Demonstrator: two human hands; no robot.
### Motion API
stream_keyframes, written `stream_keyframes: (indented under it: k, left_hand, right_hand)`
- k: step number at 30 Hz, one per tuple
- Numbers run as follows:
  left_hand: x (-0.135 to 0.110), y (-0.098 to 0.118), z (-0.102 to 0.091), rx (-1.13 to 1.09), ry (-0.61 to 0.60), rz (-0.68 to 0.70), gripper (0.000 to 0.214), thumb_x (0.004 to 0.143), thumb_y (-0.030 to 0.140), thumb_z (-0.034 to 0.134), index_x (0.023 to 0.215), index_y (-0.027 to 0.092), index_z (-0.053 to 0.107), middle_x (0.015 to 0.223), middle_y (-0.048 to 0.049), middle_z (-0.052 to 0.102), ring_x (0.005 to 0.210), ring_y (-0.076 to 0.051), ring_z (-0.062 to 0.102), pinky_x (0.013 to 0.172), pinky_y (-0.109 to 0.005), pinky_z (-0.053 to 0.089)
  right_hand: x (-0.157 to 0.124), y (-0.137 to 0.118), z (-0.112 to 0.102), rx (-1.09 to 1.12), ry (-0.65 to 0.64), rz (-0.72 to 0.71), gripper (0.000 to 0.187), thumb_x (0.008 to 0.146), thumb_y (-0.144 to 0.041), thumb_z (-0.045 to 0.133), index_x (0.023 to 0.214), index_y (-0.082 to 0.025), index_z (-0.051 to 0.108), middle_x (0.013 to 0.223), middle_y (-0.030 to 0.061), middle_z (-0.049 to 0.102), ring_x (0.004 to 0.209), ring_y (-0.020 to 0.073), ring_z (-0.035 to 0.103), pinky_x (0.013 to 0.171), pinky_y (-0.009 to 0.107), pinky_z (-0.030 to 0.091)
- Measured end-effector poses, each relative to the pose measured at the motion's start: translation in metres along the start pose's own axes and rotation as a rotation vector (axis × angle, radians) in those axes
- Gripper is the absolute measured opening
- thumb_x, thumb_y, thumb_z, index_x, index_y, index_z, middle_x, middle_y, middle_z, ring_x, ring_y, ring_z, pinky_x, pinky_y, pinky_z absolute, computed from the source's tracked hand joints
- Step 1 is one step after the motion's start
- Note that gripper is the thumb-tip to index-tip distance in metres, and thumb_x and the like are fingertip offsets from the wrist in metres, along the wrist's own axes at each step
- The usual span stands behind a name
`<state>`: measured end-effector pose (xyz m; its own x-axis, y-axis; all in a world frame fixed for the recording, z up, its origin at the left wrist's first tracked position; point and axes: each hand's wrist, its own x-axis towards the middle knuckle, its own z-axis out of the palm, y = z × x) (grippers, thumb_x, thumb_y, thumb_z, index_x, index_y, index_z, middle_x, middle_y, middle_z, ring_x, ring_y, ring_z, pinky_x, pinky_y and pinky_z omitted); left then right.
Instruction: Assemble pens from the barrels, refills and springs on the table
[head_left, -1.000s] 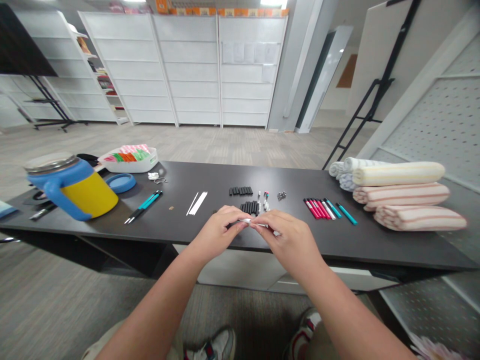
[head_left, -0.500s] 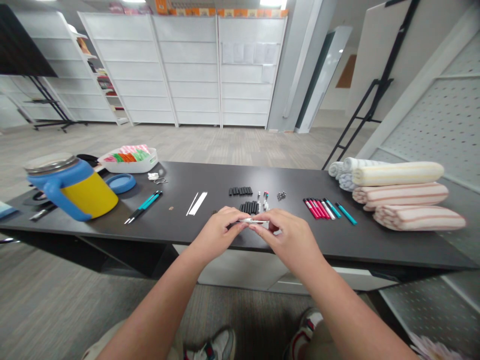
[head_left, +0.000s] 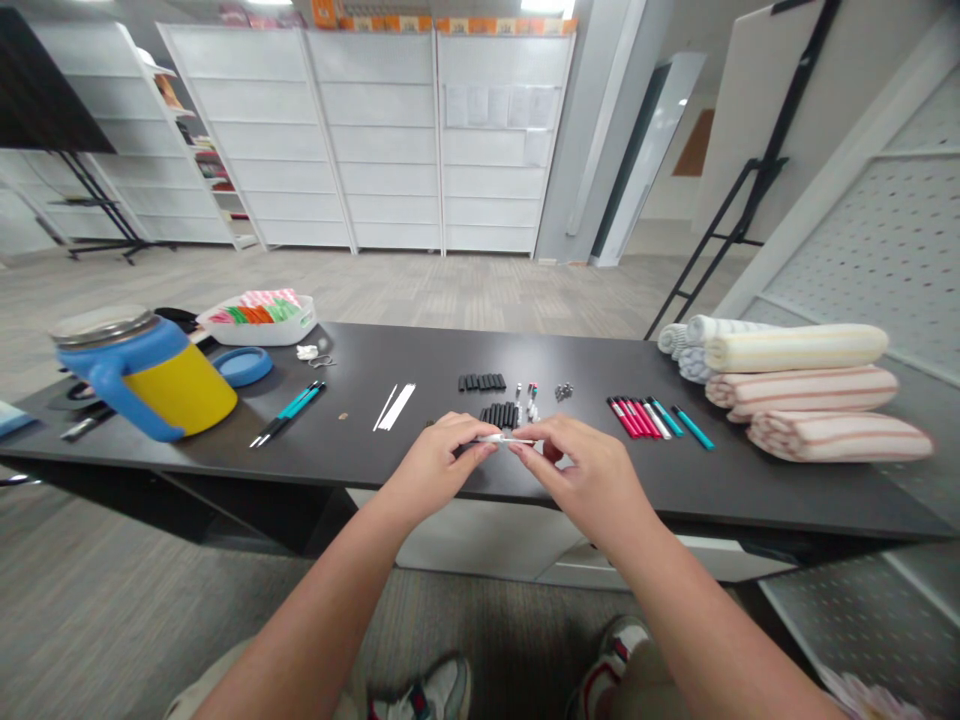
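Over the front part of the dark table, both my hands meet at a thin white pen refill with a small pale fitting at its left part. My left hand pinches the left end between thumb and fingers. With thumb and fingertips, my right hand grips the right end. Just beyond the fingers lie black rubber grips, partly hidden, and another row of black grips. Small clear and metal pen pieces are beside them. White refills lie left of my hands.
Red, white and teal pen barrels lie to the right, before rolled towels. Small metal tips are near the middle. Teal pens, a blue-yellow mug, its blue lid and a white basket stand left.
My right hand has shifted slightly to the right along the refill, showing more of the pale fitting. My left hand stays almost in place.
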<state>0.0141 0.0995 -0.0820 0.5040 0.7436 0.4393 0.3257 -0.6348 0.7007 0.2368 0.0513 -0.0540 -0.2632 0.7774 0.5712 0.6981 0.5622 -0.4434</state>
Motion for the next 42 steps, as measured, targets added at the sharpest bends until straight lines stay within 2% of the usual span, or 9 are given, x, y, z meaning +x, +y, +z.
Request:
stream_keyframes:
  k: [9,14,25,35,42]
  left_hand:
    - [0.000,0.000,0.001,-0.001,-0.006,0.006,0.018,0.105,0.032,0.060,0.111,0.027,0.076,0.108,-0.0037,0.076,0.104,-0.023,0.064,0.095,-0.036,0.047]
    - [0.000,0.000,0.000,-0.008,-0.006,-0.005,0.018,0.104,0.031,0.062,0.112,0.026,0.076,0.108,-0.0037,0.076,0.105,-0.023,0.064,0.096,-0.037,0.046]
    - [0.000,-0.003,0.001,-0.013,-0.017,0.020,0.016,0.104,0.029,0.062,0.111,0.026,0.077,0.108,-0.0036,0.077,0.104,-0.022,0.064,0.096,-0.036,0.046]
    - [-0.001,-0.006,0.002,-0.011,-0.042,0.057,0.018,0.104,0.031,0.062,0.113,0.026,0.077,0.107,-0.0032,0.077,0.101,-0.021,0.066,0.095,-0.035,0.047]
    - [-0.002,-0.003,0.000,-0.030,-0.039,0.007,0.017,0.103,0.030,0.063,0.111,0.026,0.077,0.108,-0.0027,0.078,0.104,-0.021,0.067,0.096,-0.033,0.047]
  right_hand:
    - [-0.001,0.000,-0.001,0.001,0.047,-0.089,0.012,0.103,-0.029,0.063,0.100,-0.026,0.075,0.096,0.0032,0.080,0.086,0.0202,0.074,0.077,0.033,0.055]
    - [-0.002,0.002,0.000,0.002,0.027,-0.076,0.012,0.103,-0.028,0.063,0.101,-0.026,0.074,0.097,0.0033,0.080,0.088,0.0201,0.074,0.080,0.033,0.055]
    - [0.001,-0.002,-0.007,0.020,-0.067,-0.012,0.010,0.101,-0.027,0.066,0.098,-0.025,0.075,0.096,0.0022,0.080,0.087,0.0189,0.074,0.076,0.030,0.051]
    - [-0.003,0.002,0.000,-0.030,-0.008,-0.009,0.012,0.102,-0.030,0.065,0.099,-0.024,0.076,0.094,0.0026,0.079,0.085,0.0185,0.073,0.073,0.029,0.051]
    - [-0.002,0.001,0.004,0.017,-0.014,0.030,0.010,0.100,-0.031,0.069,0.098,-0.025,0.077,0.087,0.0002,0.077,0.076,0.0164,0.069,0.068,0.028,0.048]
